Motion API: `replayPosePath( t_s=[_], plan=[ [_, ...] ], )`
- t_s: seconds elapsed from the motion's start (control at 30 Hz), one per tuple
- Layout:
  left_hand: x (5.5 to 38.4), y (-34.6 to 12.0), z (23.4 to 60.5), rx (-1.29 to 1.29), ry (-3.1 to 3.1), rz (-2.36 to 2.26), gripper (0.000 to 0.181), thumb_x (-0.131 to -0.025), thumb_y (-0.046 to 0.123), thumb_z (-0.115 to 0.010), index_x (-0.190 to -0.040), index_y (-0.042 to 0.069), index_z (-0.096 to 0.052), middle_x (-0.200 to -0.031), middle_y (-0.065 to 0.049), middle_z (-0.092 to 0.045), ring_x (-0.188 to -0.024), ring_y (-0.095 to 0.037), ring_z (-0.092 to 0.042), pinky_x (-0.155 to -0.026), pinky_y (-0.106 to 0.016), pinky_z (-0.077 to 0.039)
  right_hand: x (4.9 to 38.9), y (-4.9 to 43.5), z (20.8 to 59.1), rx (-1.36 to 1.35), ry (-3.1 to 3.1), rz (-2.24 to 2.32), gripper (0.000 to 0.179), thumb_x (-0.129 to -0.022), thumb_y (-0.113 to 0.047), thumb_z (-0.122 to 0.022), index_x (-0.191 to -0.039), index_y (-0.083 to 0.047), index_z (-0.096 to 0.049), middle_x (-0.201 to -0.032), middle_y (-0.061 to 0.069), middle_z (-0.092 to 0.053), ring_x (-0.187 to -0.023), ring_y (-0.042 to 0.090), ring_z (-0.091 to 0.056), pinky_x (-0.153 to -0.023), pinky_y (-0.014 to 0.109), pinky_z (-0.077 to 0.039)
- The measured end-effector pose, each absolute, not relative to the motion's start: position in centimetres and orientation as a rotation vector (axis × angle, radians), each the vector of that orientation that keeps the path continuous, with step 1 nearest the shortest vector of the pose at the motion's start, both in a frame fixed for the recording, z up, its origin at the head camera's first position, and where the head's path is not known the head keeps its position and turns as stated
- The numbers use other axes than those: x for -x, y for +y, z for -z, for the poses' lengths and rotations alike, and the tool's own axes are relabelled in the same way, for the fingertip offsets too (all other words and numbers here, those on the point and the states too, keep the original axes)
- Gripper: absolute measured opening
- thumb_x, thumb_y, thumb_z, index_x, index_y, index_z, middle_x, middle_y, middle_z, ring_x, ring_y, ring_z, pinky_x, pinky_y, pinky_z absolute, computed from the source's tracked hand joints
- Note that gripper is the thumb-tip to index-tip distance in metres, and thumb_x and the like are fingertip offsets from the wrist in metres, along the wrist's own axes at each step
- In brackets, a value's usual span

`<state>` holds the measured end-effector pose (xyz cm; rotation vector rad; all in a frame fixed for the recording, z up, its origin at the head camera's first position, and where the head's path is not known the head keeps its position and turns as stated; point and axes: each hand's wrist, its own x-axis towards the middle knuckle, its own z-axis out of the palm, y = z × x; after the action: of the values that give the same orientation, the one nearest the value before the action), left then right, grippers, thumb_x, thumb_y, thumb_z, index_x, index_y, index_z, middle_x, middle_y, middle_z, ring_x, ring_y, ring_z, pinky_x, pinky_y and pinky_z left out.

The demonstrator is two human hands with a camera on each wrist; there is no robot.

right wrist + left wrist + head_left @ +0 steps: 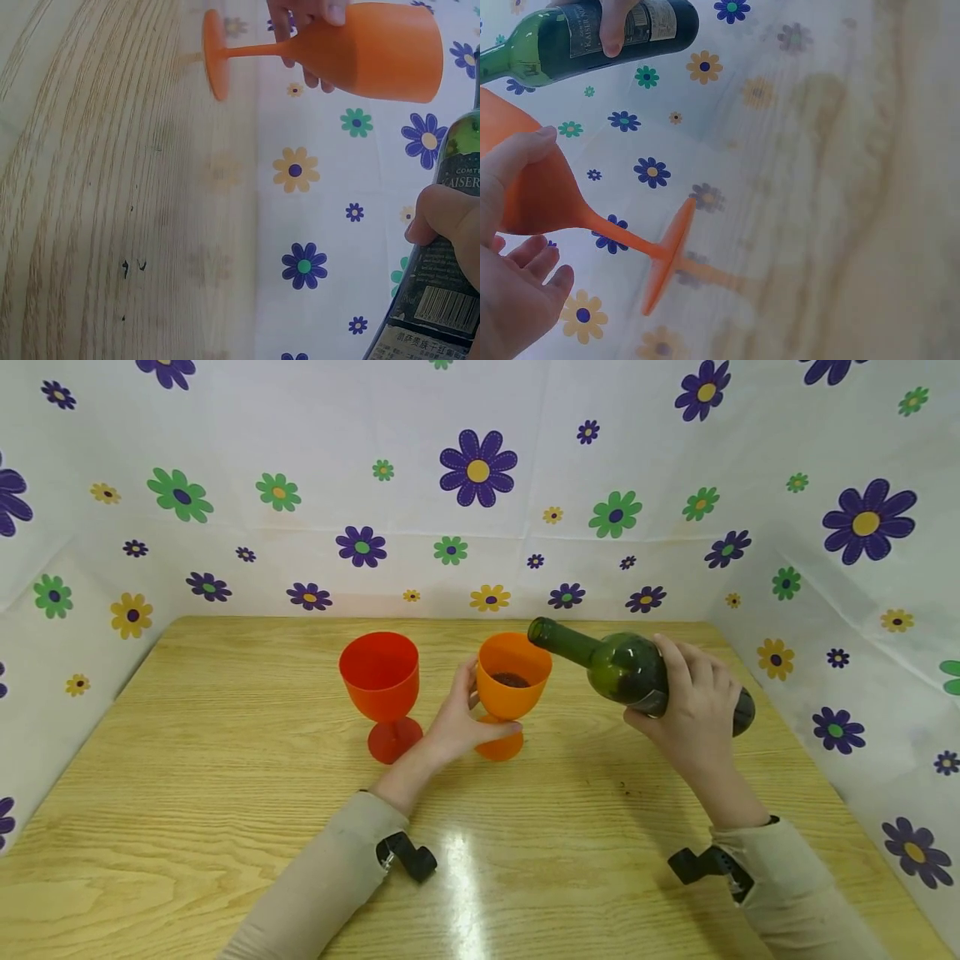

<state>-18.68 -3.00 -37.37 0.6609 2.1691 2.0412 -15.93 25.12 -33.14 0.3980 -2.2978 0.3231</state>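
Note:
My left hand (465,718) grips an orange goblet (513,697) round the lower bowl, thumb across its front. Dark contents show at the bottom of the bowl. The goblet's foot (667,259) is at the tabletop; whether it touches, I cannot tell. A green glass wine bottle (626,668) is held by my right hand (693,710) round its labelled body. It leans left, with its mouth just above the right rim of the orange goblet. No stream shows at the mouth. To the left of my left hand stands a red goblet (380,681), upright and untouched.
The wooden table (225,827) has white flowered cloth (300,435) behind it and at both sides. Small dark specks (624,788) lie on the wood below the bottle. A black wrist mount (408,856) sits on each sleeve.

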Motion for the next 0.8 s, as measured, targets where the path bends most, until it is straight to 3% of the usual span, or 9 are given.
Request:
replayPosePath(
  t_s=[0.33, 0.5, 0.8],
  plan=[
    [18.0, -3.5, 36.1, -0.647, 2.249, -2.066, 0.105, -0.068, 0.005, -0.078, -0.144, 0.017, -0.006, -0.146, -0.006, -0.02, -0.134, -0.017, -0.021, -0.11, -0.036, -0.019, 15.7, 25.0, 33.0, -0.385, -2.287, -0.349, 0.1, -0.046, -0.014, -0.089, -0.133, -0.016, -0.039, -0.12, 0.02, -0.047, -0.105, 0.044, -0.041, -0.086, 0.06, -0.028],
    [17.1, -3.5, 35.0, -0.677, 2.328, -2.096, 0.107, -0.068, 0.006, -0.078, -0.144, 0.015, -0.003, -0.149, -0.002, -0.015, -0.136, -0.015, -0.017, -0.111, -0.034, -0.017, 15.5, 25.0, 33.0, -0.412, -2.301, -0.326, 0.098, -0.05, -0.017, -0.088, -0.134, -0.015, -0.038, -0.122, 0.02, -0.046, -0.105, 0.044, -0.04, -0.086, 0.06, -0.028],
    [15.3, -3.8, 32.3, -0.722, 2.408, -2.126, 0.11, -0.068, 0.007, -0.078, -0.145, 0.013, 0.001, -0.151, -0.001, -0.008, -0.138, -0.014, -0.011, -0.111, -0.035, -0.012, 15.3, 24.7, 33.0, -0.415, -2.287, -0.338, 0.101, -0.046, -0.015, -0.089, -0.134, -0.015, -0.039, -0.122, 0.019, -0.046, -0.104, 0.043, -0.041, -0.086, 0.06, -0.028]
  ],
)
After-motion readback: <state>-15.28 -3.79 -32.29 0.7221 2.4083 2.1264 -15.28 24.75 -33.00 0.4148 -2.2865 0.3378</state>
